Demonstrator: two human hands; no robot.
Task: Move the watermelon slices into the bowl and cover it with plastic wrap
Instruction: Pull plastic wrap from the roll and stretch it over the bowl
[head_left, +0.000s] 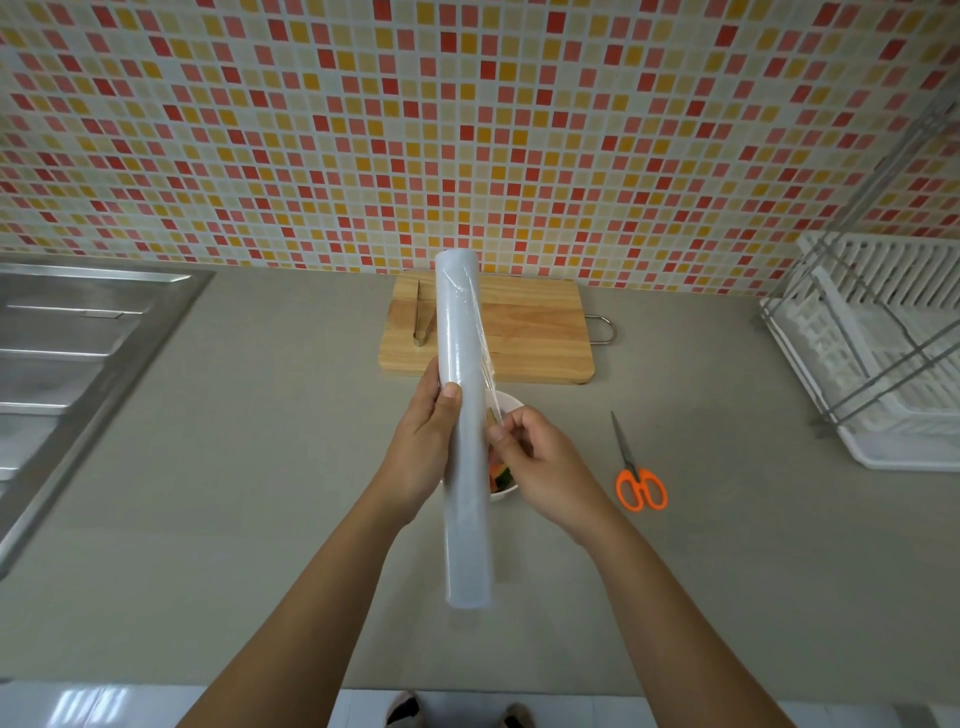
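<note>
Both hands busy: my left hand (423, 447) grips the plastic wrap roll (464, 332) midway, my right hand (540, 462) pinches its loose film edge (493, 400). Underneath sits the bowl (511, 401) with watermelon slices (497, 480), 6 o'clock from the cutting board (530, 327).

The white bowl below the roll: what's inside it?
A few watermelon pieces, red flesh with green rind, show at the near edge of the bowl. The plastic wrap roll and the right hand hide the rest.

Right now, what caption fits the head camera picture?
Left hand holds the plastic wrap roll over the bowl; right hand pinches its film edge.
</note>
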